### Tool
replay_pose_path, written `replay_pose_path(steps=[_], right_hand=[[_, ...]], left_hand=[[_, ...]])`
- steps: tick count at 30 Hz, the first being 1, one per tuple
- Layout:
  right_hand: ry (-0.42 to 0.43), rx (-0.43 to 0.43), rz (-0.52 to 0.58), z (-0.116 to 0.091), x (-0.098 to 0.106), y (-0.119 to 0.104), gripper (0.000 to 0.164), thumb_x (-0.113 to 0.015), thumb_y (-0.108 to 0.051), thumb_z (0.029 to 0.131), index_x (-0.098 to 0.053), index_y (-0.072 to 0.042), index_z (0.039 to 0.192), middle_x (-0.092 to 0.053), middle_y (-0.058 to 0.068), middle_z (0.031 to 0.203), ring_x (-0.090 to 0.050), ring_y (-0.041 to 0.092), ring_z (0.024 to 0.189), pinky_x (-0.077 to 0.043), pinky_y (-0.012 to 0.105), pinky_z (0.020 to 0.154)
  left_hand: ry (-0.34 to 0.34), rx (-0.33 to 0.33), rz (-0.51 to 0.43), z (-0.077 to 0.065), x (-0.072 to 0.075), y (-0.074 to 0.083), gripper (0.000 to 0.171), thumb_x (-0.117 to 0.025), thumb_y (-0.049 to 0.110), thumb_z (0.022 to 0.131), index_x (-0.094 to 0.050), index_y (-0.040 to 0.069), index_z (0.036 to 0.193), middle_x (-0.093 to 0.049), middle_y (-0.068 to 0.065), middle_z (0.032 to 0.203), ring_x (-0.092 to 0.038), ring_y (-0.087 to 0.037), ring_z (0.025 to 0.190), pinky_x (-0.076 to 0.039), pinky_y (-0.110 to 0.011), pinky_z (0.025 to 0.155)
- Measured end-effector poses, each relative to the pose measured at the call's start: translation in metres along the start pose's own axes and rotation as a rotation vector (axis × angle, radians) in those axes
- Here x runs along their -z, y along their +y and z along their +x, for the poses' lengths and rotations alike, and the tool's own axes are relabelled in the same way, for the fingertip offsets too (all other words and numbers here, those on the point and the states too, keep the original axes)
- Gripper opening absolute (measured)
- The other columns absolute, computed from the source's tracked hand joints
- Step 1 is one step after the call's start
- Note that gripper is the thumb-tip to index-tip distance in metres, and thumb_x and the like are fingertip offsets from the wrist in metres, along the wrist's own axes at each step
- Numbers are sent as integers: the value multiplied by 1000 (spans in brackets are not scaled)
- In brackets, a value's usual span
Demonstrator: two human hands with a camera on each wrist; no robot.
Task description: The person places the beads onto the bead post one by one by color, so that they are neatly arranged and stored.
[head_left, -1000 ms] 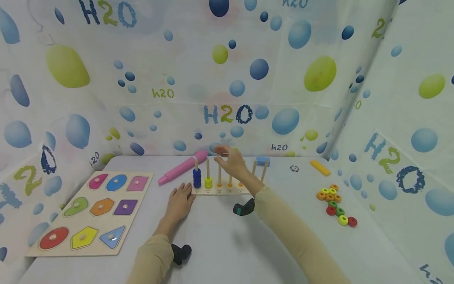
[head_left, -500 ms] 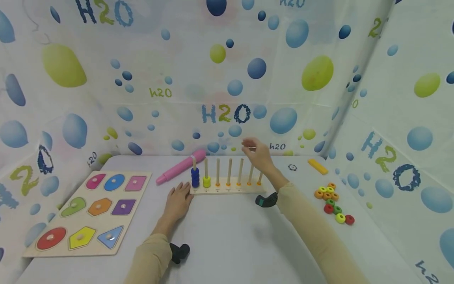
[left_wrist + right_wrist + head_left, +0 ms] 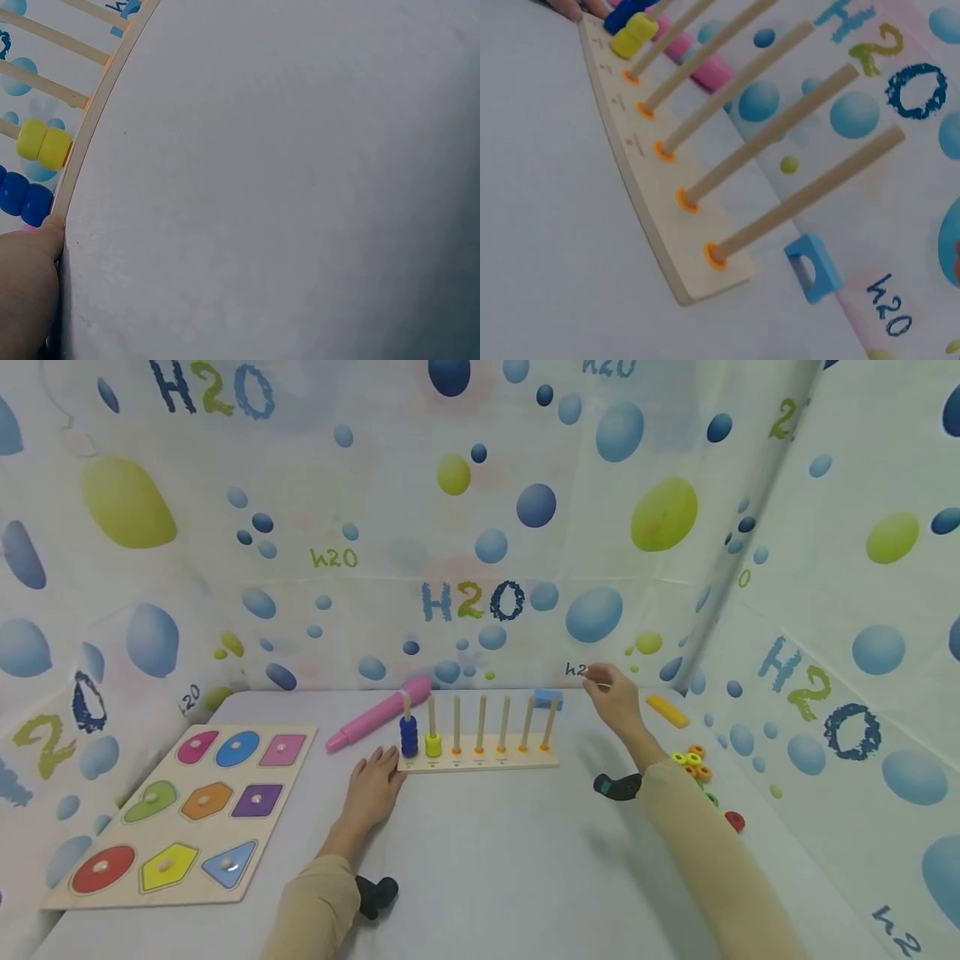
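A wooden peg board (image 3: 480, 762) with several upright pegs lies mid-table. Its leftmost peg carries a stack of blue beads (image 3: 408, 737), and the peg beside it holds yellow beads (image 3: 432, 745); the other pegs are bare. My left hand (image 3: 372, 787) rests at the board's left end, fingers extended, and in the left wrist view its thumb (image 3: 51, 234) touches the board's edge. My right hand (image 3: 617, 702) is in the air to the right of the board, fingers loosely bent, with nothing visible in it. Loose coloured rings (image 3: 696, 762) lie beyond the right forearm, which partly hides them.
A shape puzzle board (image 3: 176, 810) with knobbed pieces lies on the left. Behind the peg board are a pink marker-shaped object (image 3: 378, 715) and a blue arch block (image 3: 547, 698). A yellow block (image 3: 667, 711) lies at the back right. Patterned sheeting rises behind the table.
My right hand has moved right, from above the peg board's pegs to past its right end. The left hand stays at the board's left end; the beads on the pegs are the same.
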State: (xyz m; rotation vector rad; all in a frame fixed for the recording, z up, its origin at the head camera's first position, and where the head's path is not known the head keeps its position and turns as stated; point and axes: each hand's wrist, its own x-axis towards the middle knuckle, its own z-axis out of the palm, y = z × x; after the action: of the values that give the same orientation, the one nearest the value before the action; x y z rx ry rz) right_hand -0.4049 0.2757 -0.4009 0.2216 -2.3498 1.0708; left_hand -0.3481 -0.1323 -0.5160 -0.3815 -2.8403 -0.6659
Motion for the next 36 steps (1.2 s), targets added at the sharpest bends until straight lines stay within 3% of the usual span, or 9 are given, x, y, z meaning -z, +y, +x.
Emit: replay_pose_path(steps=[14, 21, 29, 36], right_hand=[[1, -144, -108, -33, 64, 65, 28, -58, -9, 93, -55, 2, 118, -62, 19, 113, -57, 33, 108, -47, 45, 93], [-35, -221, -172, -64, 89, 98, 30, -56, -8, 93, -51, 7, 119, -60, 25, 115, -55, 38, 108, -46, 49, 94], [-127, -343, -256, -96, 99, 127, 38, -56, -6, 91, -47, 5, 127, -54, 27, 122, -50, 42, 112, -44, 53, 94], [-207, -368, -301, -97, 100, 124, 37, -57, -8, 92, -48, 4, 125, -54, 27, 121, -51, 40, 106, -46, 53, 93]], left_hand=[[0, 12, -13, -1, 5, 0, 48, -48, 21, 99, -40, -5, 139, -38, -19, 145, -26, -38, 136, -13, -56, 111], [-8, -4, -9, 0, 1, 0, 48, -49, 21, 98, -41, -5, 138, -39, -19, 144, -27, -39, 136, -14, -57, 111], [-3, -10, -3, 0, -1, -1, 48, -48, 22, 99, -41, -4, 138, -39, -18, 144, -27, -38, 136, -14, -56, 111], [-18, 14, 0, 0, 0, -1, 49, -48, 23, 99, -40, -2, 140, -38, -16, 146, -25, -37, 137, -12, -55, 112]])
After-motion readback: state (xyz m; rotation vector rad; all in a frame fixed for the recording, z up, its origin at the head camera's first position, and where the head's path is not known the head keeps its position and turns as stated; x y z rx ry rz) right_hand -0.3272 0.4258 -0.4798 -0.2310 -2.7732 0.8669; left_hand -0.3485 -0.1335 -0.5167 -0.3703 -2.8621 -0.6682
